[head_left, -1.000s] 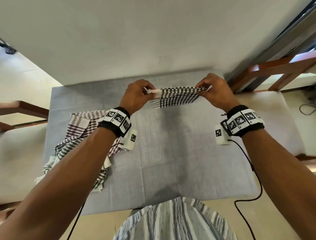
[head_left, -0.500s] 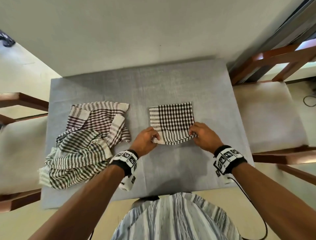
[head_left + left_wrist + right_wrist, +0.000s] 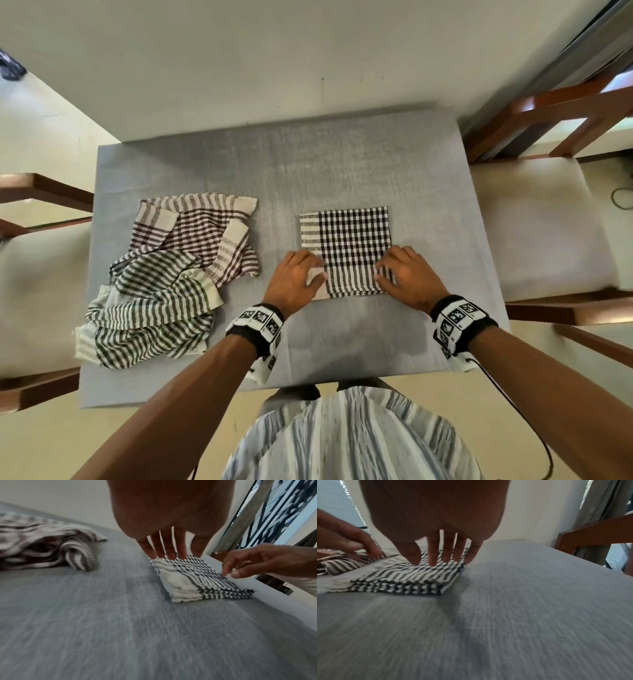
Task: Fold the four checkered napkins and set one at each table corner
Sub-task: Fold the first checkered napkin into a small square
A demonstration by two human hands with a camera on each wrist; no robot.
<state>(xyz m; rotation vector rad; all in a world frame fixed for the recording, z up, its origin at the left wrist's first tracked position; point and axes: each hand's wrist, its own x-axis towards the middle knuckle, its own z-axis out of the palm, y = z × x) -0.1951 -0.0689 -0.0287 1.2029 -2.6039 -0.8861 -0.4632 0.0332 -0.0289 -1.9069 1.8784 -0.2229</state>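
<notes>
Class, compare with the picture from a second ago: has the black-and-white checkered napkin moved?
Yes. The black-and-white checkered napkin was held up over the far edge of the grey table; now it lies flat, folded, nearer the person, under both hands.

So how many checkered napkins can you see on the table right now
3 clearly: a folded black one under both hands at centre-right, a maroon one crumpled at left, and a dark striped one heaped in front of it. A fourth may be hidden in that heap.
</notes>
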